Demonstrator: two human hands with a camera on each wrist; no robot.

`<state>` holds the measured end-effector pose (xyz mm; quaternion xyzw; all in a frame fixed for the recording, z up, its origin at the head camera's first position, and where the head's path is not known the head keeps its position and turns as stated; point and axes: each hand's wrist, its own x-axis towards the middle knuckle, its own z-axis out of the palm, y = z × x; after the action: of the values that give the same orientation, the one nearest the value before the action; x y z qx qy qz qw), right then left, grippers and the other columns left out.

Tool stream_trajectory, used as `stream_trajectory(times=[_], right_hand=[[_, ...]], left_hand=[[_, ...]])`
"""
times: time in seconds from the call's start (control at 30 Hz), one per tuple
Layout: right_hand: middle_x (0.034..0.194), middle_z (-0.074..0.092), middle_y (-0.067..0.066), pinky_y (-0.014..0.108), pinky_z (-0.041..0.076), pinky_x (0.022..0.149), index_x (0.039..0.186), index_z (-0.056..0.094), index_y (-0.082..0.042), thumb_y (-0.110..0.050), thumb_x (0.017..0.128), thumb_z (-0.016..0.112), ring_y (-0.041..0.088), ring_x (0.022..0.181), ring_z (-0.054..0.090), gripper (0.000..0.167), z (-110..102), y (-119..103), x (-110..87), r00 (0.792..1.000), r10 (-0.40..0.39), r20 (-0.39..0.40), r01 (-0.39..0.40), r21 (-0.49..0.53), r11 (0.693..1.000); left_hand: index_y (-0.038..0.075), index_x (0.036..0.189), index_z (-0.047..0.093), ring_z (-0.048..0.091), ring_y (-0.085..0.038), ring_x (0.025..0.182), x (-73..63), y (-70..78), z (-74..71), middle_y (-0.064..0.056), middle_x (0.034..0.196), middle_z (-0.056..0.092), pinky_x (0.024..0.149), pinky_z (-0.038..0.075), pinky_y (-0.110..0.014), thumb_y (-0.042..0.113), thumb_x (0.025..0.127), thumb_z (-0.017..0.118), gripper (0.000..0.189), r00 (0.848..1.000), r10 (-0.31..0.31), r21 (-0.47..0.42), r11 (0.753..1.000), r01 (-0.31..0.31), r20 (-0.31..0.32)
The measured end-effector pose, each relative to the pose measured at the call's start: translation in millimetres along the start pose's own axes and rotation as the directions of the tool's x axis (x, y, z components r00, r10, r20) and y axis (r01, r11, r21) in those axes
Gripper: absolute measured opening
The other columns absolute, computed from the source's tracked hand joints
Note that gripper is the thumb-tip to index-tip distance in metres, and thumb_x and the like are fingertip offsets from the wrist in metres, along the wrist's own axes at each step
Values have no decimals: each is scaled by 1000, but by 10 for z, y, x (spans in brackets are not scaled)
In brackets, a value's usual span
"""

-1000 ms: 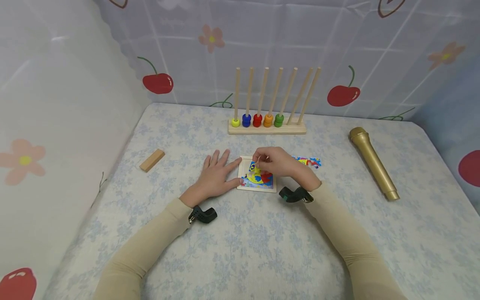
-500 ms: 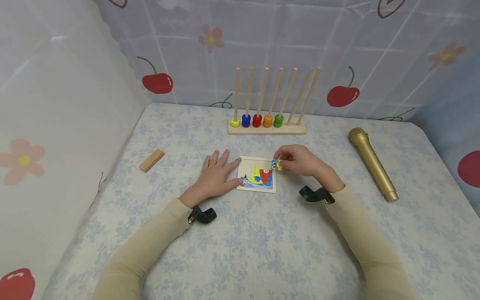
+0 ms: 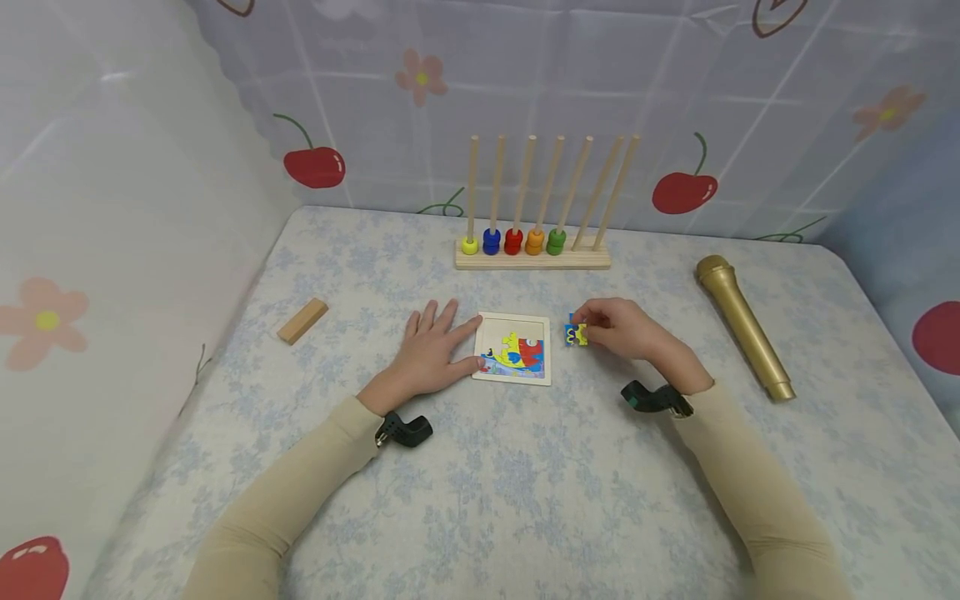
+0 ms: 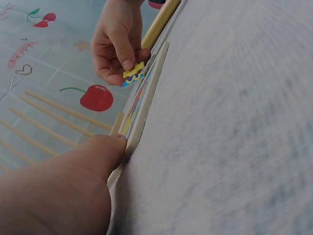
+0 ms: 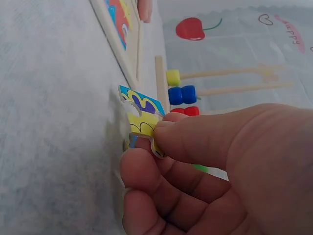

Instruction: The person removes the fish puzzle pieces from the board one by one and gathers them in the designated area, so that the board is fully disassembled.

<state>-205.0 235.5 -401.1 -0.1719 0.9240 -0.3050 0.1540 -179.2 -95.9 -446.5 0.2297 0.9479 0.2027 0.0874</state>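
Note:
My left hand (image 3: 426, 358) lies spread on the table, thumb and index finger touching the left side of a wooden puzzle tray (image 3: 548, 354). In the tray, yellow, red and blue pieces (image 3: 530, 353) fill the lower part, and bare wood shows above them. To the right of the tray, my right hand (image 3: 628, 330) pinches a jigsaw puzzle piece (image 5: 143, 116) between thumb and fingers. The piece is yellow and blue with purple marks, and tilted in the right wrist view. A bit of another blue piece (image 3: 572, 317) peeks out behind it, mostly hidden by the hand.
At the back stands a wooden peg rack (image 3: 532, 262) with coloured beads on several of its upright rods. A gold microphone (image 3: 746, 329) lies to the right, a small wooden block (image 3: 303, 321) to the left. Printed curtains hang behind the table.
The right hand has carried the puzzle piece off the tray and out to the right, just past its edge. My left hand keeps its place.

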Motion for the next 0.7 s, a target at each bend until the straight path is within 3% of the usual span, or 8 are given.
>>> stream_trajectory(times=[0.4, 0.7], right_hand=[[79, 66, 10, 29, 46, 60, 118, 72, -1, -6, 99, 59, 17, 63, 55, 23, 20, 82, -62, 999, 44, -8, -44, 10, 999], [80, 64, 8, 29, 44, 61, 118, 71, -1, -8, 95, 63, 17, 65, 53, 25, 33, 100, -69, 999, 47, -22, -48, -31, 998]], left_hand=[[24, 161, 36, 2, -48, 158, 5, -16, 4, -19, 171, 14, 123, 5, -68, 54, 98, 56, 72, 1000, -1, 5, 1000, 1, -1], [25, 161, 35, 2, -48, 158, 20, -30, 24, -19, 172, 13, 123, 6, -68, 55, 98, 55, 72, 1000, 3, 19, 1000, -3, -6]])
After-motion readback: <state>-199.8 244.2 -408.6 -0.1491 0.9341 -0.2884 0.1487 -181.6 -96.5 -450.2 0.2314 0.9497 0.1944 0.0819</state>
